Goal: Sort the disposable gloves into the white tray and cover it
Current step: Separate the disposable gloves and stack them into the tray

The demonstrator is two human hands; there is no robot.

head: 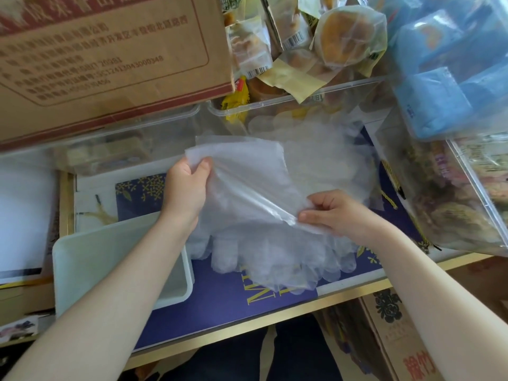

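Nearest to me, the white tray (82,259) sits at the near left of the surface (220,295), partly under the left forearm, and what I can see of its inside looks bare, with no glove in it yet. I cannot make out a lid for it with any certainty; a pale sheet lies further left, but I can't say that is the cover. So by my reading we are early: nothing sorted, nothing covered.

Just to the right of the tray, the disposable gloves (264,243) lie in a loose, clear bundle on the blue printed mat (225,292), their finger ends pointing toward me. Both hands are on the bundle's upper layers. The right hand (334,213) pinches a glove's edge, its fingers (309,215) clamped together on the film. The left hand (187,188) grips the far left corner of the sheets, thumb pressed on top, fingers curled under. I judge I am peeling or squaring up a layer before moving it left into the tray.

Farther out, a clear plastic bin (275,101) holds wrapped pastries and yellow packets, piled above its rim. A second clear bin (467,193) at the right is tilted and holds more packaged snacks. A cardboard box (110,50) overhangs at far left, and blue packs (445,64) sit in plastic at far right.
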